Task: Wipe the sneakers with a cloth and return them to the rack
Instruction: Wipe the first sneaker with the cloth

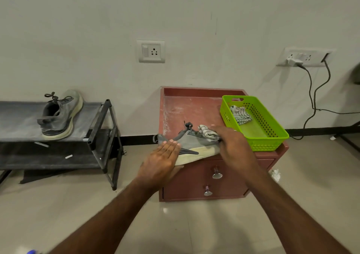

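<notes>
A grey sneaker [191,144] with a cream sole lies on its side at the front edge of the red cabinet top [187,105]. My left hand [160,162] rests flat on its heel end, fingers together. My right hand [233,146] presses a striped cloth [207,132] onto the sneaker's toe end. The second grey sneaker [60,115] stands on the top shelf of the black shoe rack [105,129] at the left.
A green plastic basket [272,129] with another striped cloth [240,114] sits on the cabinet's right side. The cabinet has two drawer knobs [217,175]. Cables [311,98] hang from a wall socket at right. A crumpled white scrap [275,175] lies on the tiled floor.
</notes>
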Demonstrator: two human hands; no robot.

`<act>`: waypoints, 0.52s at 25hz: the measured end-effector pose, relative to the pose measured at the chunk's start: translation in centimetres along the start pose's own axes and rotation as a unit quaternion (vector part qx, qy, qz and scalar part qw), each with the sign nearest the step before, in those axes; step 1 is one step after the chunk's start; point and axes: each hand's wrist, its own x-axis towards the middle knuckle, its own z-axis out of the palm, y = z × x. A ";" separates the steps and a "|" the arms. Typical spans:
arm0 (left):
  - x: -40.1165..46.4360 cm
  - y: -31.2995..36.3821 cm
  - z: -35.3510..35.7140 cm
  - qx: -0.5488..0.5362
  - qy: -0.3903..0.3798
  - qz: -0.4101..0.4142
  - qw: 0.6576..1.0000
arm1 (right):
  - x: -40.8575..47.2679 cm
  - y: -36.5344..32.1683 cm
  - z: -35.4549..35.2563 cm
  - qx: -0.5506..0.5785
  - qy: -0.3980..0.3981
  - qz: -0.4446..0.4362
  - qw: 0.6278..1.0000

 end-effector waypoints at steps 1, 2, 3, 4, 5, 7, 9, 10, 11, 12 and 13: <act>-0.1 0.0 0.0 0.004 -0.013 0.000 1.000 | -0.7 -1.9 0.7 0.035 -0.016 -0.045 0.998; -0.2 0.0 -0.1 0.005 -0.023 0.001 1.000 | -1.4 -3.1 1.6 0.037 -0.050 -0.096 0.994; -0.1 0.1 -0.1 0.004 -0.025 0.005 1.000 | -1.7 -3.2 2.5 0.015 -0.083 -0.131 0.988; 0.0 0.1 -0.2 -0.002 -0.026 0.009 1.000 | -1.2 -2.4 2.6 -0.018 -0.111 -0.128 0.985; 0.0 0.1 -0.3 -0.007 -0.024 0.011 1.000 | -0.4 -1.2 1.8 -0.056 -0.131 -0.084 0.986; -0.2 0.1 -0.4 -0.009 -0.012 0.010 1.000 | 0.4 2.1 -0.6 -0.129 -0.098 0.030 0.986; -0.1 0.2 -0.4 0.005 -0.008 0.003 1.000 | 0.0 2.4 -2.0 -0.094 -0.018 0.066 0.993; 0.0 0.3 -0.4 0.004 -0.014 0.000 1.000 | -0.2 0.9 -1.8 -0.051 -0.003 0.040 0.998; 0.0 0.2 -0.5 -0.001 -0.018 0.001 1.000 | -0.5 -1.4 -1.2 0.006 -0.030 -0.010 0.999; -0.1 0.2 -0.5 -0.007 -0.021 0.003 1.000 | -0.9 -3.1 0.1 0.034 -0.082 -0.058 0.994; -0.2 0.2 -0.5 -0.011 -0.023 0.004 1.000 | -1.0 -3.8 1.2 0.029 -0.133 -0.084 0.987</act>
